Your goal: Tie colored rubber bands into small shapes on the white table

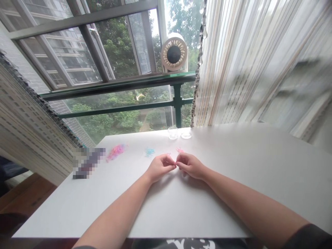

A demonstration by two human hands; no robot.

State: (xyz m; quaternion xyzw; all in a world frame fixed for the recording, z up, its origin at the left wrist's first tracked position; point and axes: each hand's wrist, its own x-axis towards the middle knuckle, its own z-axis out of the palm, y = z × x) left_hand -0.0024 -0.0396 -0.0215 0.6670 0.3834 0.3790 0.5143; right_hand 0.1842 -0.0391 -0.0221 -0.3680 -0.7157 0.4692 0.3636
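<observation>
My left hand (161, 167) and my right hand (190, 165) meet fingertip to fingertip just above the white table (124, 197). Both are closed in a pinch. A bit of a small pink band (176, 164) shows between the fingertips; the rest of it is hidden by the fingers. Right behind the hands lies a little group of pink bands (179, 150), with thin loop shapes. Another pale pink loop (169, 154) shows just past my left fingers. Farther left are a small pile of light blue bands (149, 152) and a larger pile of mixed pink, orange and purple bands (116, 151).
At the table's back edge stand a clear round container (173, 132) and a clear shallow lid or dish (186, 135). A blurred-out dark item (89, 163) lies at the left edge. Beyond are a green railing (177, 103), a white round device (174, 53) and striped curtains (233, 62).
</observation>
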